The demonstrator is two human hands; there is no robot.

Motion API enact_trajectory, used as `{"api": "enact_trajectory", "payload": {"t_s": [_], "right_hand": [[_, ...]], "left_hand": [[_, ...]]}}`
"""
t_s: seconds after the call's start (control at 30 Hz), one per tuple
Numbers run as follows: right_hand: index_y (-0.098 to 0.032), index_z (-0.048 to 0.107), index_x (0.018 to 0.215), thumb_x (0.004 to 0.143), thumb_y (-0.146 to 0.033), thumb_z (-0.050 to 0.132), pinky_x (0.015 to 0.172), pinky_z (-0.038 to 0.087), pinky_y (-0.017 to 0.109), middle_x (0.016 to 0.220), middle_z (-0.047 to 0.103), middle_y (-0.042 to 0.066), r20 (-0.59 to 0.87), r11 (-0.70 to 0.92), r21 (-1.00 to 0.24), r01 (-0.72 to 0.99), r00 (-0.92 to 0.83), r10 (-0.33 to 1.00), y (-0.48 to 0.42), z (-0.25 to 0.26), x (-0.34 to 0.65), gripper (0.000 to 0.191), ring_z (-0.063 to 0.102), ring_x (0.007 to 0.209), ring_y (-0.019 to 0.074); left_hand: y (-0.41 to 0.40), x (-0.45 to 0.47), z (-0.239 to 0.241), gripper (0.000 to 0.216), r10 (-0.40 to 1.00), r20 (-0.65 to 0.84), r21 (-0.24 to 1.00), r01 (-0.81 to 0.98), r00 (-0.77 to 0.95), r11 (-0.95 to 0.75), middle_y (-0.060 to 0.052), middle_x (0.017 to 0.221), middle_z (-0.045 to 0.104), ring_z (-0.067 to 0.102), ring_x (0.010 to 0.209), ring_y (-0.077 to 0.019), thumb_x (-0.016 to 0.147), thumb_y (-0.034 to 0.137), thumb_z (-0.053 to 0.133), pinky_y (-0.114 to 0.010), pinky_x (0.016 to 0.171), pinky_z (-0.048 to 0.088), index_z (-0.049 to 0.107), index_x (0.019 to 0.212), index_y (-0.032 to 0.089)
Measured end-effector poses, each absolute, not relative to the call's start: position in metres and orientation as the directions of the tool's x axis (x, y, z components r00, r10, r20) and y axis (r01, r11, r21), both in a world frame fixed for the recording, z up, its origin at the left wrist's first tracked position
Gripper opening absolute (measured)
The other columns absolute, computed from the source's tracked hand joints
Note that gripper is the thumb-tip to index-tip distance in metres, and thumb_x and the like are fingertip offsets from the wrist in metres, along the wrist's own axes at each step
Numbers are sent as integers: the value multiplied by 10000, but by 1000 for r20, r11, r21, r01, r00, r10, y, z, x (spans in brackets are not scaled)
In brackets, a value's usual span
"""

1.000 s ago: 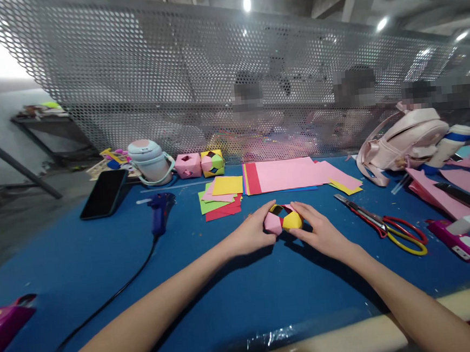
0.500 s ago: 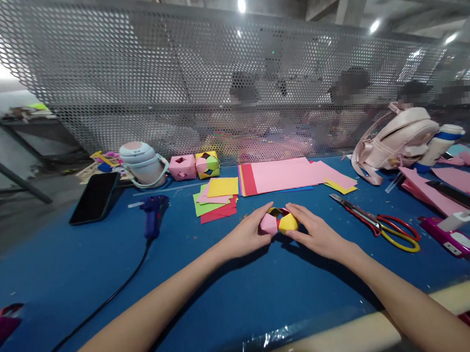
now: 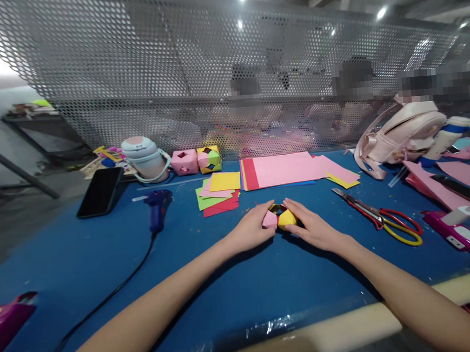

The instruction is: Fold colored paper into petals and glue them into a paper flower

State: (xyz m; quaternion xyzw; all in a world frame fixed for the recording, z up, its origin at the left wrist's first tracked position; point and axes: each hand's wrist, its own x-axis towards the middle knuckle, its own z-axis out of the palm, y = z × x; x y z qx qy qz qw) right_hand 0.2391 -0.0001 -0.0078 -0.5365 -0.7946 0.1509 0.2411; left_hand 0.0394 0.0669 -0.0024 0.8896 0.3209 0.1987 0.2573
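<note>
A small folded-paper piece [image 3: 287, 219] in pink, yellow and red, with a hollow at its top, sits between my two hands near the middle of the blue table. My left hand [image 3: 257, 226] grips its pink side, fingers along the back edge and thumb in front. From the other side my right hand [image 3: 310, 225] holds the yellow part in the same way. Just beyond lie small paper squares [image 3: 224, 182] in yellow, pink, green and red. A stack of larger pink sheets [image 3: 283, 170] lies behind the paper piece.
Two finished paper cubes [image 3: 185, 162] stand beside a lidded cup [image 3: 144, 160]. A blue glue gun [image 3: 156, 212] with its cable and a phone [image 3: 100, 192] are at left. Scissors [image 3: 401, 225], a utility knife [image 3: 357, 205], a power strip [image 3: 454, 230] and a backpack [image 3: 404, 133] occupy the right.
The view has shifted slightly, so the table's things appear a little to the right and higher. Both hands keep their hold on the paper piece, with hardly any movement.
</note>
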Motion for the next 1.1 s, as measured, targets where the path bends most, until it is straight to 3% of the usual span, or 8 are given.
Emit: {"api": "enact_trajectory", "payload": {"t_s": [0.23,0.63,0.93,1.1], "right_hand": [[-242,215,1393,868,-453,406,1081,217,415,1450,222,60,233,409,-500,764,-336,913,-2,-10,239,597,205,1326,193],[-227,202,1397,875,-437,402,1087,205,394,1460,192,59,233,431,-502,750,-363,902,-3,-7,237,598,189,1331,181],[-220,215,1395,886,-439,373,1085,208,394,1464,178,62,226,480,-460,747,-424,877,-3,-7,238,577,188,1331,185],[-218,209,1395,863,-454,418,1083,207,414,1466,167,72,238,445,-510,736,-376,895,-3,-9,237,619,170,1335,194]], "left_hand": [[64,42,-13,699,660,175,669,404,730,-624,-174,1460,128,120,1348,-250,697,187,496,-442,1083,183,255,1347,107],[61,44,-23,634,628,338,664,295,701,-687,-165,1386,290,222,1317,-227,697,117,479,-441,1092,190,285,1301,114],[59,43,-12,597,604,320,691,256,730,-676,-164,1290,379,336,1237,-230,668,101,506,-418,1064,257,363,1247,102],[60,43,-10,596,604,309,716,238,735,-657,-141,1261,416,365,1212,-228,660,124,536,-411,1051,274,382,1236,125]]}}
